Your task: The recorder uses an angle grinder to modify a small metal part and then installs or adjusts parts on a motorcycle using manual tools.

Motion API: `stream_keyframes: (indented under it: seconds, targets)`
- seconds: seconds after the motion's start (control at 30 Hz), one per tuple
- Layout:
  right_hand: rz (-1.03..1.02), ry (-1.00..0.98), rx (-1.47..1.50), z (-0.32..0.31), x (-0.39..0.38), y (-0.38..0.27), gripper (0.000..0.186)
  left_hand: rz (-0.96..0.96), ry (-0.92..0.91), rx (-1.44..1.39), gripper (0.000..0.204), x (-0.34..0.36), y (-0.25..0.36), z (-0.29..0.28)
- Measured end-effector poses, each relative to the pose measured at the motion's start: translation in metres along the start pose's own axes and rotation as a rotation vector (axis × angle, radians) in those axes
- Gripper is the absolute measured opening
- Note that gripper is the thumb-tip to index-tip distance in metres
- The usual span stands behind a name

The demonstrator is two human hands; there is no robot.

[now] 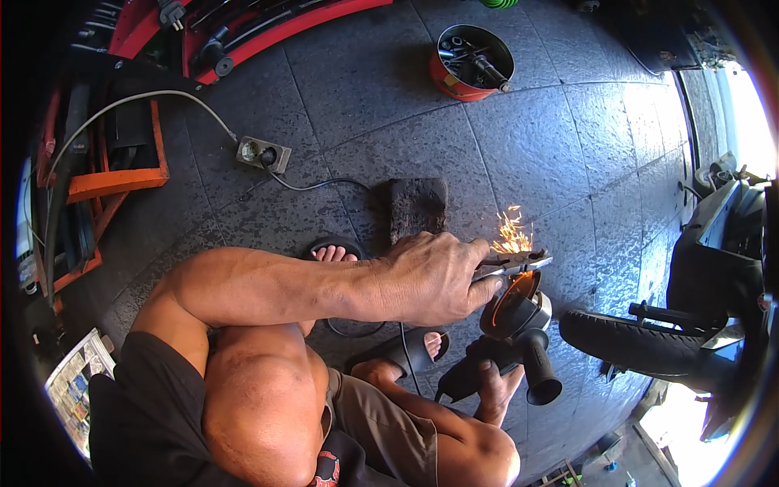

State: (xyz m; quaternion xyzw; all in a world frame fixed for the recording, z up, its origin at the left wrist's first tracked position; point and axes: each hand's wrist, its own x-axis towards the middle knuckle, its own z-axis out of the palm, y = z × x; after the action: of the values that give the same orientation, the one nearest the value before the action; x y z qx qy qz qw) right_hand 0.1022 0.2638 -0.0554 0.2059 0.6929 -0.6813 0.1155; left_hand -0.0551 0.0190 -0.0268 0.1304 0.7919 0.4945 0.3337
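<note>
My left hand (442, 276) is closed on a narrow metal piece (519, 261) held against the disc of an angle grinder (507, 312), with bright sparks (513, 231) flying up. My right hand (497, 383), partly hidden at lower right, grips the grinder's dark body below its side handle. Just beyond my left hand lies a rough dark block (418, 207) on the tiles. My sandalled feet are under and beside my left forearm.
A red bucket of tools (450, 77) stands on the tiled floor (535, 130). A power socket with cords (260, 154) lies left of centre, near an orange metal rack (114, 183). A motorcycle tyre (617, 337) is close on the right. Red metal frames line the top left.
</note>
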Motion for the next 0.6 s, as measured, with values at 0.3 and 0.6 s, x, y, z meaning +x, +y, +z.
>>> stream_keyframes:
  seconds: [0.3, 0.6]
  targets:
    - [-0.034, -0.019, 0.004, -0.004, 0.001, 0.008, 0.069, 0.048, 0.039, 0.019, 0.042, 0.002, -0.007, 0.007]
    - [0.007, -0.01, 0.0, -0.004, -0.001, 0.006, 0.07, 0.105, 0.057, 0.032, 0.041, 0.004, -0.012, 0.009]
